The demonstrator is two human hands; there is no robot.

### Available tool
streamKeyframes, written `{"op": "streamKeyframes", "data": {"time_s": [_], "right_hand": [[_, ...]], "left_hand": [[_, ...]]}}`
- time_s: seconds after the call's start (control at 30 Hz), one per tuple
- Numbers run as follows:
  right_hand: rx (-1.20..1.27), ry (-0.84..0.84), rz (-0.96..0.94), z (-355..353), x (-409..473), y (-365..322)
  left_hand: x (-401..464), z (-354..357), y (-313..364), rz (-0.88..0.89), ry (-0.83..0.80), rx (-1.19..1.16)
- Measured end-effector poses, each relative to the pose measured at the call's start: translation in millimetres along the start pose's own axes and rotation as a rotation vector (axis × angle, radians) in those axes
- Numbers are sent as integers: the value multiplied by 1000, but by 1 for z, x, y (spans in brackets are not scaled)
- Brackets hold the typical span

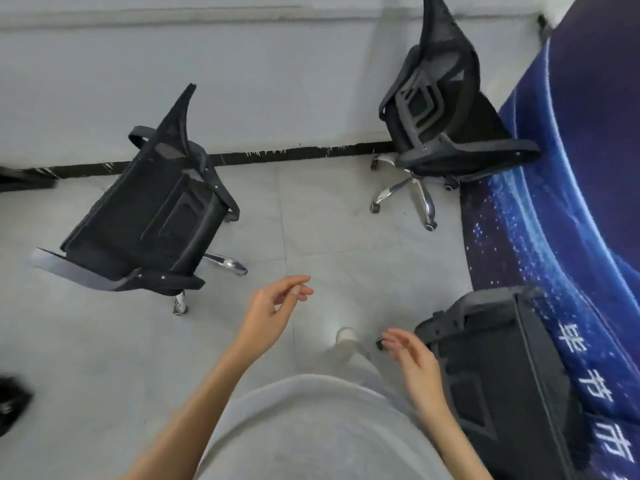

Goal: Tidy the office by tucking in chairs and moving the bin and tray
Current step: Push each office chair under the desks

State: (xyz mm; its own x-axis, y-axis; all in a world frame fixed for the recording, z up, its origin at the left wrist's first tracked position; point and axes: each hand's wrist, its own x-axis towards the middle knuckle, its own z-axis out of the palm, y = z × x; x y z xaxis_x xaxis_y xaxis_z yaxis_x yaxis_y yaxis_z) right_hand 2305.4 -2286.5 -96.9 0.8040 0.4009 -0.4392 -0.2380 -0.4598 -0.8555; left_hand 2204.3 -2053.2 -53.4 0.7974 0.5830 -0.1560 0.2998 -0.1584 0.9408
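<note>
Head view, hands: the left hand is loosely open with curled fingers, holding nothing; the right hand is open and empty too, just beside the near chair.
Head view, chairs: the near chair sits at the lower right, its seat close against the blue-draped bench; the far chair stands at the bench's far end near the wall; the loose chair stands out on the floor, well apart from the bench.
Head view, bin and tray: neither shows here; I cannot tell where they are.
Progress: early to middle, by my judgement. The near chair looks roughly tucked; the loose chair plainly is not, and the far one looks angled.
Room to move: bare tiles lie between the loose chair and the bench, so it could be rolled across freely. The bench's curved skirt and the other chairs' chrome legs are the edges to watch.
</note>
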Motion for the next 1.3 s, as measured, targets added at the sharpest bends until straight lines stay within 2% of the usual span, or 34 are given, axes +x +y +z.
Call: {"op": "streamKeyframes", "data": {"time_s": [0.1, 0.2, 0.33, 0.47, 0.6, 0.67, 0.73, 0.8, 0.9, 0.97, 1.07, 1.2, 1.3], "right_hand": [[-34, -183, -109, -8, 78, -68], [-43, -343, -206, 12, 144, -130], [-97, -548, -339, 67, 207, -199], [-195, -717, -480, 142, 257, -255], [-413, -821, -717, 219, 291, -301], [-556, -844, -943, 254, 303, -318], [-675, -870, -1197, 290, 314, -331], [-801, -899, -1414, 326, 328, -341], [-1035, -895, -1685, 376, 344, -346], [-1167, -992, -1708, 402, 352, -350], [-1282, -1130, -1700, 430, 366, -351], [-1131, -1199, -1836, 443, 393, -350], [-1111, -1261, -1909, 458, 424, -364]], "left_hand": [[10, 11, 7, -87, 171, 5], [13, 11, 10, -198, 344, 0], [28, -3, 8, -283, 591, -12], [64, -43, 4, -282, 799, 72], [112, -110, 0, -253, 1026, 246], [133, -140, -1, -289, 1109, 336], [151, -164, -4, -319, 1120, 556], [165, -183, -16, -402, 1015, 790], [183, -206, -36, -756, 797, 852], [192, -212, -47, -915, 778, 829], [203, -212, -55, -983, 868, 895], [221, -205, -61, -1023, 986, 950], [251, -192, -51, -1069, 1031, 972]]}}
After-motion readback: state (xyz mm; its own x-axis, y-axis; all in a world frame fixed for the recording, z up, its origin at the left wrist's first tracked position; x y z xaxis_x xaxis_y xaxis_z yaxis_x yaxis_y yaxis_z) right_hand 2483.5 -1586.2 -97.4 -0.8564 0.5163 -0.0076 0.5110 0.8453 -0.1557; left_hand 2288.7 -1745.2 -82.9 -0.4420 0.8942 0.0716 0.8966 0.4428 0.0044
